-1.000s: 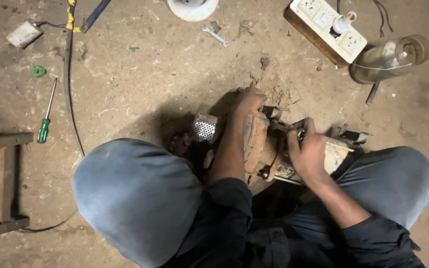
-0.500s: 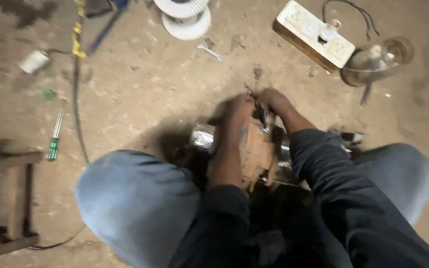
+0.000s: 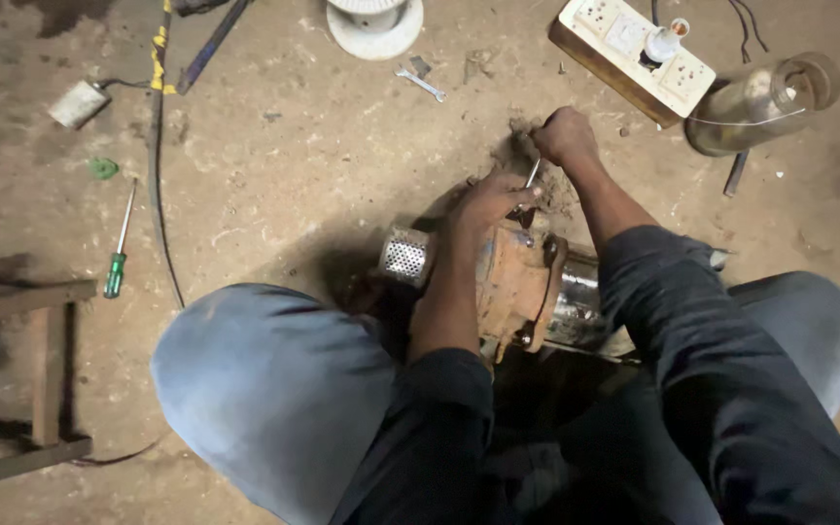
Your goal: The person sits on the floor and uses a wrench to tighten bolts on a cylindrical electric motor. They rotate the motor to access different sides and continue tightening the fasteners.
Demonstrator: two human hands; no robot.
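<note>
I crouch over a rusty pump motor lying on the dirt floor between my knees; a perforated metal strainer sticks out at its left end. My left hand rests on top of the rusty housing, fingers around the tip of a thin metal tool. My right hand is closed around the upper end of that tool, just beyond the motor. The tool's tip is hidden by my fingers.
A green-handled screwdriver lies at the left by a black cable. A small wrench, a white round part, a power strip on a board and a glass jar lie at the far side. A wooden frame stands left.
My right hand left the motor's right side and reached forward past it, now gripping the thin tool. My left hand slid up to the motor's top. The view shifted slightly.
</note>
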